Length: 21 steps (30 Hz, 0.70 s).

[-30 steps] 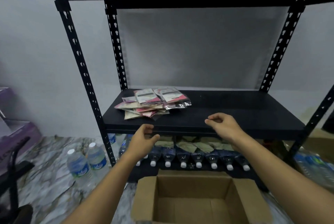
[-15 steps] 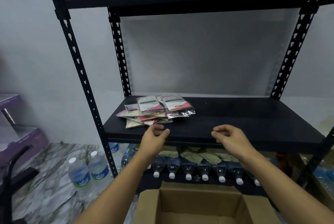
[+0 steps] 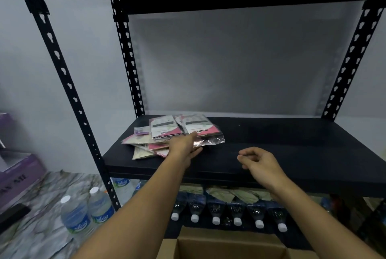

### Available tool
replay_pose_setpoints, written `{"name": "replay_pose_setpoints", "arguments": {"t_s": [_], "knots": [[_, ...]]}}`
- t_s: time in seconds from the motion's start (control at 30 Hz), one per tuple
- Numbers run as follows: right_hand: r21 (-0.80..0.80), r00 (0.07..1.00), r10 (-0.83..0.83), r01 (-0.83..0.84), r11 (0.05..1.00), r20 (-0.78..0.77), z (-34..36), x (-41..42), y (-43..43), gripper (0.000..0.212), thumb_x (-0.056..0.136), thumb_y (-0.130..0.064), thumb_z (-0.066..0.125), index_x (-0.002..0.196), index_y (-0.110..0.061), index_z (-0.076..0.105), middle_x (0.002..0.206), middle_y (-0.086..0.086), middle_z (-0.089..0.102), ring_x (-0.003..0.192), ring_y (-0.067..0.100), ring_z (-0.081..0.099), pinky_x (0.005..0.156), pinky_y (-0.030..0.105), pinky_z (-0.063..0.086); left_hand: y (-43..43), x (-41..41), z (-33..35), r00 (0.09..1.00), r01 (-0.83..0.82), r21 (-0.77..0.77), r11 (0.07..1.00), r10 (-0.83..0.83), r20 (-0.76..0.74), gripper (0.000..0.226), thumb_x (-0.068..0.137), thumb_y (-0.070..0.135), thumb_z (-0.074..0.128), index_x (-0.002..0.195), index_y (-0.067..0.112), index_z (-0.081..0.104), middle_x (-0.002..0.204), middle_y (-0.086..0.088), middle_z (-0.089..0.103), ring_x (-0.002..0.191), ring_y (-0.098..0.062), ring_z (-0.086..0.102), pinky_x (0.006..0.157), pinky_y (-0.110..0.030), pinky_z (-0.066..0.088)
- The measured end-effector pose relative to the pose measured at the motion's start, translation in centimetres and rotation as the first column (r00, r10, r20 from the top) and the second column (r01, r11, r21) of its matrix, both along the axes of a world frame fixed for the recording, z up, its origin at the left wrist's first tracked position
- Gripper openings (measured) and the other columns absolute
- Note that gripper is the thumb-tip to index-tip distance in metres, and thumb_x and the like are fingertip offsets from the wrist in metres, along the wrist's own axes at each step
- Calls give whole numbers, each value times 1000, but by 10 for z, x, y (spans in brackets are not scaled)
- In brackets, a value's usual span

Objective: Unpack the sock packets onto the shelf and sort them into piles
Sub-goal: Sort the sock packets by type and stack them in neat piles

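Note:
A loose heap of sock packets [image 3: 165,131], pink, white and beige in clear wrapping, lies at the left of the black shelf board [image 3: 292,139]. My left hand [image 3: 184,143] reaches over the front of the heap with fingers stretched out flat, touching the topmost packets. My right hand [image 3: 259,163] hovers over the shelf's front edge to the right of the heap, fingers loosely curled and holding nothing. An open cardboard box [image 3: 229,246] stands below the shelf at the bottom of the view; what shows of its inside holds no packets.
Black slotted uprights [image 3: 62,70] frame the rack, with another shelf overhead. Water bottles [image 3: 236,210] lie in a row on the lower shelf, and two more bottles [image 3: 85,210] stand on the marbled floor at left. A purple box [image 3: 16,171] sits far left.
My left hand went forward from the shelf's front edge onto the packet heap and its fingers straightened. The right hand stayed near the edge. The camera moved closer to the shelf.

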State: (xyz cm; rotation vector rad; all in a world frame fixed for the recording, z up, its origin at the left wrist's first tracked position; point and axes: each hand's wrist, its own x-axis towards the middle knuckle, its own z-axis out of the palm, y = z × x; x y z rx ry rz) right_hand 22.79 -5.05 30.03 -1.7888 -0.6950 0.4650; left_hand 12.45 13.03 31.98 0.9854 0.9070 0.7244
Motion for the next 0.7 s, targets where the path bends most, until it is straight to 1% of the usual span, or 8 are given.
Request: {"name": "replay_pose_setpoints", "arguments": {"t_s": [0.1,0.17,0.23,0.3,0.43,0.5,0.6,0.7], "knots": [[3,1000,-7,7,1000,0,-2,1,0,10,90,-22,63,100,-19,66,95,3,65,93,17,64,69,22,44,-7,-2,0,999,-7,-31,999,9,37,29,91,5,64,117,-5,58,96,-13,67,79,-20,67,53,-27,59],[14,1000,-14,14,1000,3,-2,2,0,10,90,-22,64,99,-19,66,95,3,65,92,18,64,69,23,45,-14,-8,2,998,17,-23,1000,-16,68,30,92,4,62,120,-6,56,94,-15,68,74,-20,67,57,-29,60],[20,999,-27,26,999,25,0,1,0,10,90,-21,64,99,-18,65,93,3,65,91,18,64,69,24,46,-18,-14,4,995,15,0,1000,-15,100,31,92,4,61,120,-7,55,92,-14,68,81,-21,68,67,-31,60],[22,997,-37,36,999,72,2,1,-1,13,89,-19,64,102,-17,65,92,2,65,88,18,63,70,23,46,-21,-22,9,989,12,-3,1000,-11,146,29,92,4,62,118,-9,56,99,-17,68,94,-27,70,74,-34,60],[-3,965,-29,31,1000,260,13,2,-1,26,87,-13,65,112,-19,59,101,-1,60,86,16,59,69,20,46,-29,-40,24,972,73,-31,997,-64,228,13,91,5,62,101,-2,60,99,-17,66,85,-23,71,59,-28,60],[-30,913,4,9,999,409,18,3,0,41,85,-13,68,123,-23,53,113,-5,54,96,15,54,79,23,44,-34,-50,32,964,125,-36,991,-113,243,2,90,5,60,90,3,59,92,-12,64,81,-20,69,59,-27,59],[-34,812,49,-36,999,582,28,6,5,60,83,-14,71,135,-26,45,129,-6,44,117,15,43,99,31,41,-40,-64,45,943,239,-36,970,-223,247,4,89,5,58,85,5,57,86,-12,62,75,-19,65,57,-26,59],[-33,744,55,-44,998,666,36,9,10,63,80,-9,72,135,-28,47,133,-7,44,118,16,38,105,36,37,-44,-78,55,931,312,-48,949,-295,215,8,87,5,57,79,5,56,70,-9,65,61,-16,66,58,-27,60]]}}
